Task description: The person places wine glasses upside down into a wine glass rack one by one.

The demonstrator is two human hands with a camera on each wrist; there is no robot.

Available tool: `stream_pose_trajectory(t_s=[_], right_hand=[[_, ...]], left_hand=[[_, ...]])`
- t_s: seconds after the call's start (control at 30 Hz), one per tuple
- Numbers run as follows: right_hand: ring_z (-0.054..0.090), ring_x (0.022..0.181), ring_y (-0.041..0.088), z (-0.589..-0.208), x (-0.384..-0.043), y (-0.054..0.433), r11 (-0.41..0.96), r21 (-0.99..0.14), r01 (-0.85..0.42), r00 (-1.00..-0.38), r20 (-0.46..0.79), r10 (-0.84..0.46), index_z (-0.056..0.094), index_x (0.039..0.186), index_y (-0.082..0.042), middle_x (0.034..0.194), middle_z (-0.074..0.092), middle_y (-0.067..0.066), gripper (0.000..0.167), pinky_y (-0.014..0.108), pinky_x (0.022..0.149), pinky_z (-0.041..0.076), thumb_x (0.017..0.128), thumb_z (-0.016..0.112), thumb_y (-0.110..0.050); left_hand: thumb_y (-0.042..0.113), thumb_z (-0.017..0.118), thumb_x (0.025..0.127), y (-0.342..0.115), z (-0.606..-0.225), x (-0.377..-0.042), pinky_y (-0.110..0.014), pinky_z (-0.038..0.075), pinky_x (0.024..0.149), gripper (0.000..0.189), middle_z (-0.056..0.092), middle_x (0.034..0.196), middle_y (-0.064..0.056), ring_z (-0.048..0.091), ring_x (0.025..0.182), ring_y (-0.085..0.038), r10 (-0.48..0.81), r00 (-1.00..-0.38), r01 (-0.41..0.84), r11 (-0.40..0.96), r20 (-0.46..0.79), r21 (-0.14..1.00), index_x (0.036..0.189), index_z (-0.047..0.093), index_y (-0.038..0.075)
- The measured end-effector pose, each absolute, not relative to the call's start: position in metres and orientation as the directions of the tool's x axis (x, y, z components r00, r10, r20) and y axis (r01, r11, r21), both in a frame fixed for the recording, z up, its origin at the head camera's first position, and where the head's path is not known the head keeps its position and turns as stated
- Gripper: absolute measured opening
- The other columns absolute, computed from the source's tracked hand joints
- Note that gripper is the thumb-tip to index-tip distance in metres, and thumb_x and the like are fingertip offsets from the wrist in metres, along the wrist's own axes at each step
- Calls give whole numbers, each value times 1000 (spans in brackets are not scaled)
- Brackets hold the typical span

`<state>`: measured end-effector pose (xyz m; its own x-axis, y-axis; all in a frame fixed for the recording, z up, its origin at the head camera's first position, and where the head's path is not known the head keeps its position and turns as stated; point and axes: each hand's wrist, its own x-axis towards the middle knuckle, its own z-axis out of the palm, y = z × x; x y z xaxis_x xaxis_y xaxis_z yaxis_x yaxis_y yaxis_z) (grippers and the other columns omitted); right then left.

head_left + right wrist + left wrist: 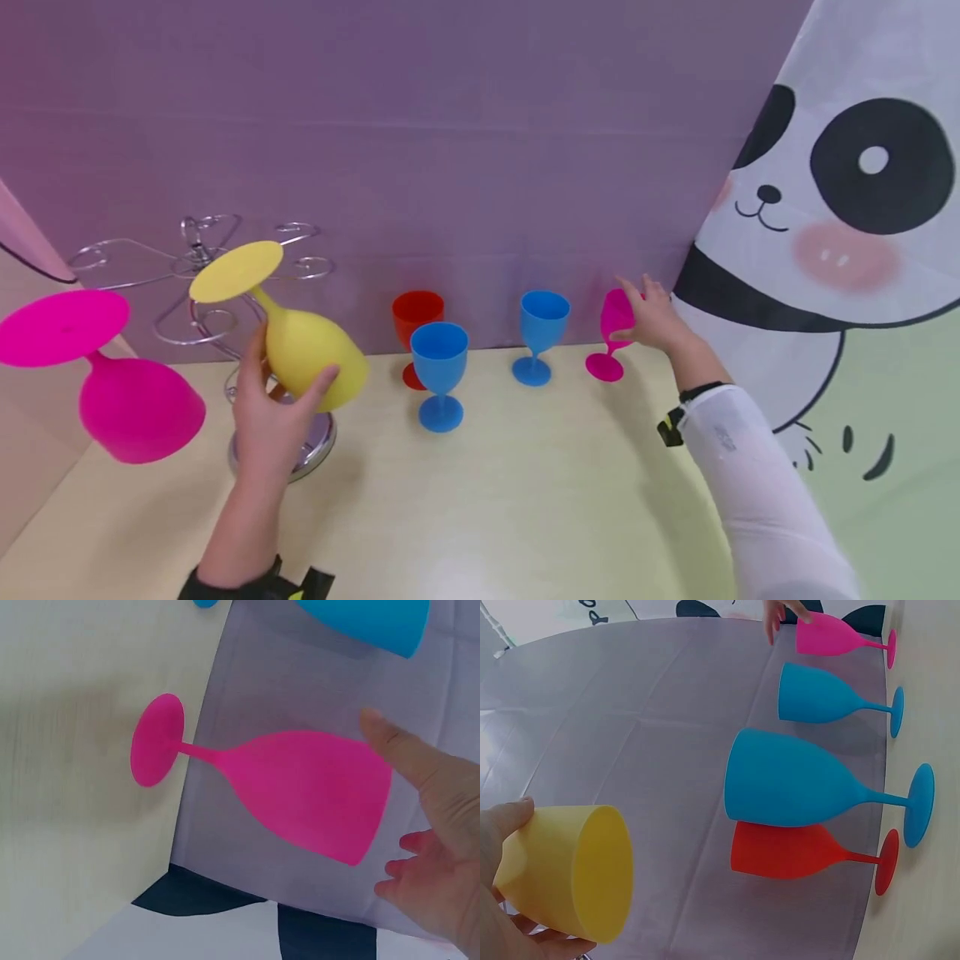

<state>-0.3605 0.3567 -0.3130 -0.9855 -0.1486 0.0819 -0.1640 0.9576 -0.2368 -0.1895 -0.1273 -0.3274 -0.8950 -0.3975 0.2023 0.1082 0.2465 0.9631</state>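
My left hand [273, 425] grips a yellow plastic goblet [307, 350] by its bowl, thumb on one side and fingers on the other. The goblet is tilted upside down, foot up, beside the looped arms of a chrome wire rack [198, 258]. In the left wrist view the goblet's open mouth [604, 874] faces away from the palm. At the far right, a pink goblet [617, 317] stands upright on the table. My right hand [656, 321] is spread around its bowl; in the right wrist view the thumb [397, 742] overlaps the rim and the other fingers [409, 862] lie beyond it.
Another pink goblet [142, 408] hangs upside down at the rack's left. Between my hands stand a red goblet [417, 310], a blue goblet [439, 354] before it and another blue goblet [543, 321]. Behind the table [480, 517] hangs a purple cloth [450, 183], with a panda print [810, 192] at right.
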Motion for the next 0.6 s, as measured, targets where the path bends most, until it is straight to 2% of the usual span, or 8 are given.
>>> stream_pose_trajectory(t_s=[0.23,0.43,0.6], right_hand=[[-3,140,59,-323,-370,346,979,-164,-123,-992,3,-124,15,154,-15,154,-3,35,98,72,111,9,80,78,-22],[-5,140,59,-326,-377,345,982,-168,-85,-996,-14,-89,19,154,-18,154,-3,34,93,72,111,8,80,76,-17],[0,139,60,-327,-380,352,984,-161,-71,-996,-41,-79,22,153,-18,153,3,35,89,74,109,12,82,74,-15]], left_hand=[[33,77,82,-128,-328,-188,-35,51,96,90,35,150,1,45,128,-26,-420,-893,67,238,164,969,151,20,41],[36,76,83,-129,-326,-189,-45,47,102,89,34,151,2,41,133,-25,-420,-890,71,254,176,965,151,19,41],[32,76,83,-130,-324,-189,-47,43,107,87,35,151,3,38,134,-23,-422,-883,96,262,203,960,151,21,39]])
